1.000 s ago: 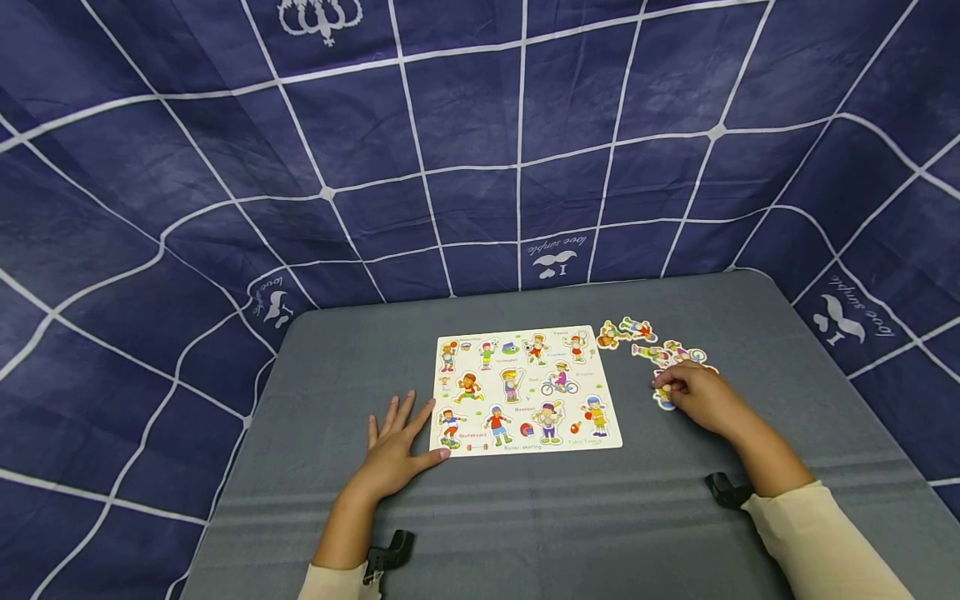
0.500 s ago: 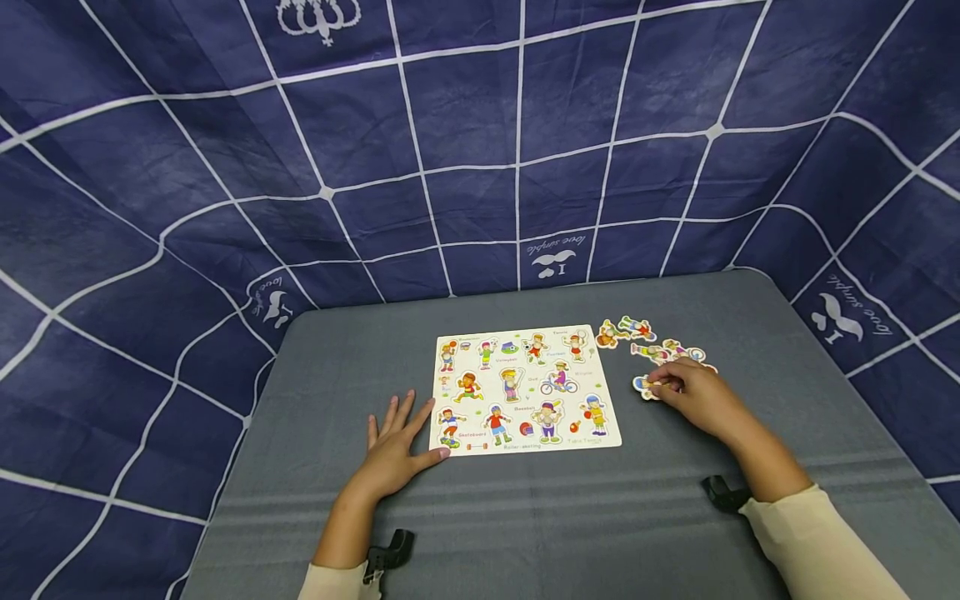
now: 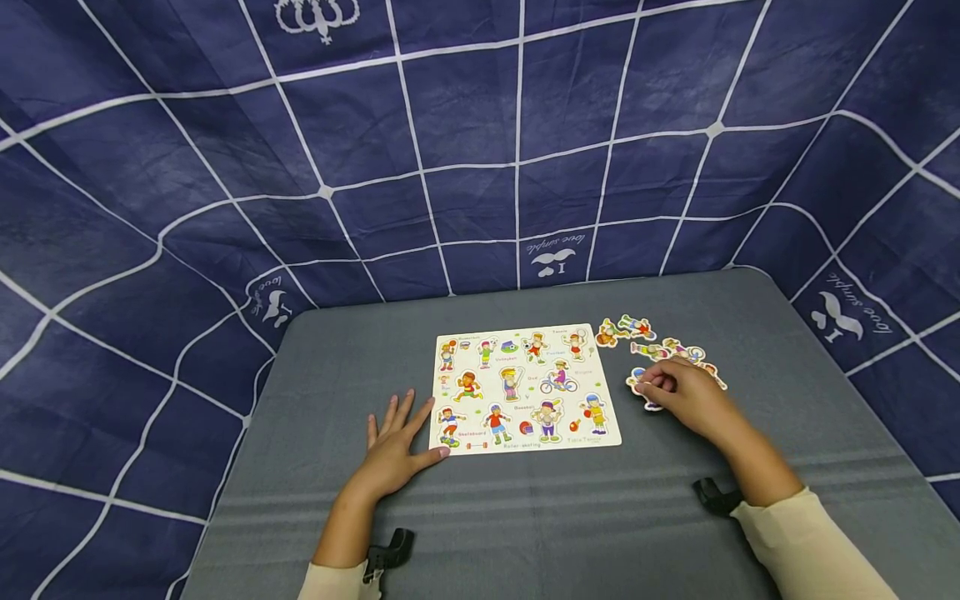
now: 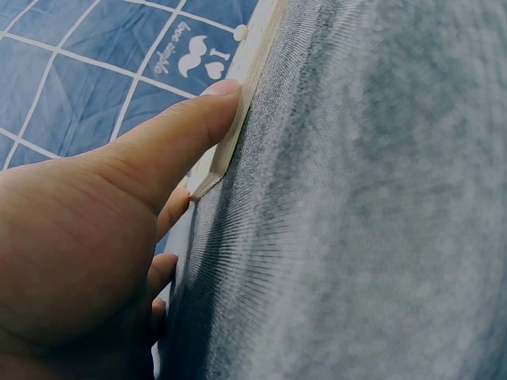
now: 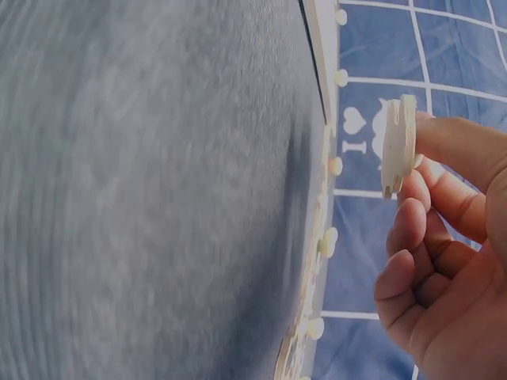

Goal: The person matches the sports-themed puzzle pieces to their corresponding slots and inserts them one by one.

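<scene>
A wooden puzzle board (image 3: 486, 396) printed with children playing sports lies flat mid-table in the head view. My left hand (image 3: 397, 458) rests at its lower left corner, fingers spread on the cloth. In the left wrist view the thumb (image 4: 186, 127) presses on the board's edge. To the right of the board, my right hand (image 3: 693, 396) pinches a flat wooden puzzle piece (image 3: 633, 383) showing a figure with a blue cap. That piece stands above the cloth, seen edge-on in the right wrist view, thumb and fingertips at one side; the other fingers curl beneath.
Several loose figure pieces (image 3: 609, 333) lie beyond and beside the right hand, some of them partly covered by it. Pale round knobs (image 5: 329, 243) stick up along the tabletop in the right wrist view. A blue curtain with white lines (image 3: 465, 208) surrounds the grey table (image 3: 540, 517).
The right hand has drawn the piece left, out of the pile toward the board, and turned it so the blue cap points up and away. The left hand has stayed put.
</scene>
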Motion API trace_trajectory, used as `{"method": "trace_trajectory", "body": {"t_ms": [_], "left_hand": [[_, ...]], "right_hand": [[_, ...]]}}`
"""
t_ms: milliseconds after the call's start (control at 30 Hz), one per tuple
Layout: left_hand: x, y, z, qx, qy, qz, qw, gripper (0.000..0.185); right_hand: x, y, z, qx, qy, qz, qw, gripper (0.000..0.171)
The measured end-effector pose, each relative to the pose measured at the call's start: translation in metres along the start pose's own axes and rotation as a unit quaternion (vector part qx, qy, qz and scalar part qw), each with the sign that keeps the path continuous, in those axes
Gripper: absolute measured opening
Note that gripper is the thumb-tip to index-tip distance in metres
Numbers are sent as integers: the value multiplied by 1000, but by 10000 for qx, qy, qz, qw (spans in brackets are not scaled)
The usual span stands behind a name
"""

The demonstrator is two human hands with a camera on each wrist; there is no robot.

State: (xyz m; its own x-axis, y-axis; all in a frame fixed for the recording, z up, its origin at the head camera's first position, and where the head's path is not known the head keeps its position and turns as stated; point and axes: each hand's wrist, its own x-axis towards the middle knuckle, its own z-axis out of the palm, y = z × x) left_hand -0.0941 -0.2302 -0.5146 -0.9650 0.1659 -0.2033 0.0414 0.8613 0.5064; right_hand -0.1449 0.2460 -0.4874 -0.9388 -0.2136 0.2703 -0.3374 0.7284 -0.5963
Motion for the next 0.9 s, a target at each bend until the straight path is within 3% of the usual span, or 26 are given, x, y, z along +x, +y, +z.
{"method": "trace_trajectory", "body": {"t_ms": [400, 900], "left_hand": [[0, 1, -1, -42, 3, 6, 10000, 93], [-2, 2, -2, 12, 5, -29, 10000, 92]], "right_hand": [[2, -14, 13, 294, -331, 289, 9986, 10], [3, -26, 33, 587, -689, 12, 9959, 13]]}}
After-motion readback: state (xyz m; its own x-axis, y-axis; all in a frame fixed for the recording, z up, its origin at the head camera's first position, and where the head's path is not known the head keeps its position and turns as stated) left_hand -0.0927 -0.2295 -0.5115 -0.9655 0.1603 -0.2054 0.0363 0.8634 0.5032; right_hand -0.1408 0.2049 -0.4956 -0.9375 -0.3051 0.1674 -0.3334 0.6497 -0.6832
